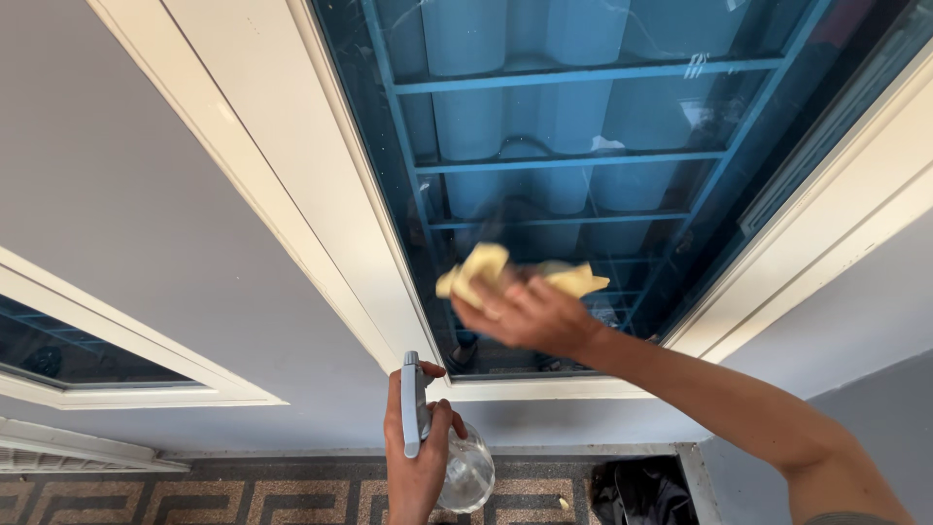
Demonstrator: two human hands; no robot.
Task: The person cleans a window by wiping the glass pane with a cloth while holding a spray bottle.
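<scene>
**Cloth on Glass, Bottle in Hand**

Here the right hand (530, 316) was pressed against the window (583, 146), its fingers closed over a crumpled yellow cloth (486, 267) that stuck out to either side of the knuckles. The hand was blurred, so the exact grip could not be made out. Cloth and hand sat low on the pane, near the bottom of the white frame (321, 194). The glass was dark and blue-tinted, with blue bars (573, 76) crossing behind it and pale cylinders beyond them.

The left hand (418, 457) was wrapped around a spray bottle (466, 472), clear-bodied with a grey trigger head (412, 403), held below the sill and well apart from the other hand. A grey wall (126, 194) lay to the left, with a second window (58, 350) set in it. Patterned floor tiles (243, 496) ran along the bottom, and a dark bundle (641, 491) lay on them just right of the bottle.
</scene>
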